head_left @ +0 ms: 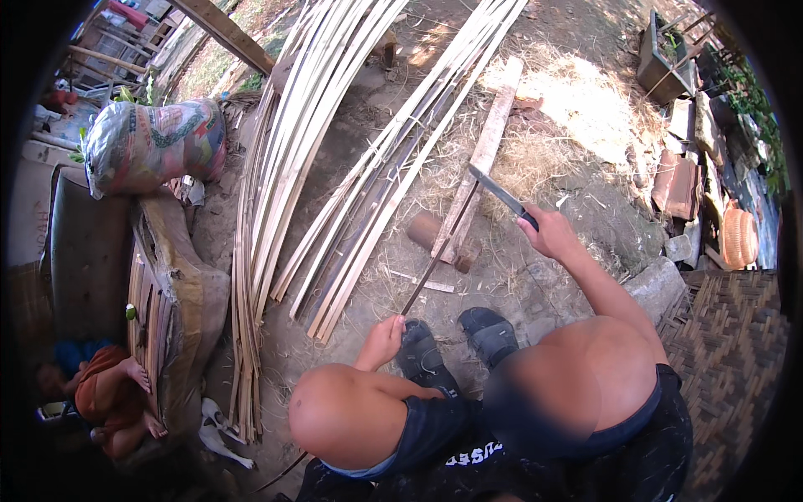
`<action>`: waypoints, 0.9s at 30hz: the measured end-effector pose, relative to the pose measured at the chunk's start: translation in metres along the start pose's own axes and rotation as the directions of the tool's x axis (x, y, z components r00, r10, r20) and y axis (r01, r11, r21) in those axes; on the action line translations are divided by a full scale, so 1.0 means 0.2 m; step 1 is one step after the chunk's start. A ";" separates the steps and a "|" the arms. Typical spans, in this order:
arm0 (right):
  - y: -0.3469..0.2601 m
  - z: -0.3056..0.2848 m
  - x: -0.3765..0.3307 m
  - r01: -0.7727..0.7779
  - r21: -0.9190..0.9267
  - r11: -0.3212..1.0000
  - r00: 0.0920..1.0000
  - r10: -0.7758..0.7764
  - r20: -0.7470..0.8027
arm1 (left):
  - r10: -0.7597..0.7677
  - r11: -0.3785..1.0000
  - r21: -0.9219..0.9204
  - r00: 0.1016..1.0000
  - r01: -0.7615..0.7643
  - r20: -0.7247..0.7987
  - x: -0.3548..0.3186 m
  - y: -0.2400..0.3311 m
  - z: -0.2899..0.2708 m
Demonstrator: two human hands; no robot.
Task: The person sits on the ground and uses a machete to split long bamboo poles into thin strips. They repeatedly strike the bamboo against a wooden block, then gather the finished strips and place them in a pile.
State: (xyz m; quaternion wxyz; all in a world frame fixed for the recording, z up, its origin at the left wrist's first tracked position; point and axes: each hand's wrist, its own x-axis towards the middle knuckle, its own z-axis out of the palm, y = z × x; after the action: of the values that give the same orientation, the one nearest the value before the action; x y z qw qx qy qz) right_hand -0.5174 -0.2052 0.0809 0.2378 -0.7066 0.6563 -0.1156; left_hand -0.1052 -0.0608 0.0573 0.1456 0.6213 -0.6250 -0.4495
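Note:
My right hand (552,236) is wrapped round the dark handle of a long knife (500,192), its blade slanting up and left. My left hand (381,343), beside my left foot, is closed on a thin dark bamboo strip (427,272). From there the strip runs up along a narrow wooden plank (497,125) toward the blade. The blade's tip end lies over the plank and the strip; whether it touches the strip I cannot tell. Under the plank's near end is a short round piece of log (425,227).
Two bundles of pale split bamboo strips, a longer bundle (288,142) and a looser bundle (381,197), lie to the left. Fine shavings (535,146) cover the ground. A stuffed sack (155,144), a seated person (113,393) and a dog (222,431) are farther left; a woven mat (723,360) is right.

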 end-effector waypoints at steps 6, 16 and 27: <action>-0.03 0.12 -0.07 0.133 0.067 0.989 0.990 -0.130 -0.055 | -0.186 0.976 -0.090 0.976 0.196 0.115 0.09 -0.14 -0.07; -0.02 0.28 -0.16 0.007 0.130 0.991 0.997 0.002 -0.073 | 0.025 0.918 0.397 0.996 0.010 -0.085 0.21 -0.04 -0.05; -0.33 0.19 -0.34 0.231 0.084 0.969 0.952 -0.243 0.186 | -0.399 0.682 -0.423 0.788 0.597 0.469 0.27 0.08 -0.08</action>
State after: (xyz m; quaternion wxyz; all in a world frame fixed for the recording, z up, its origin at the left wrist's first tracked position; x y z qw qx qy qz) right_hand -0.4494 -0.1303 0.0905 0.3068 -0.7806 0.5366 -0.0933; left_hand -0.1137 -0.1192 0.0565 0.0782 0.6133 -0.2870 -0.7317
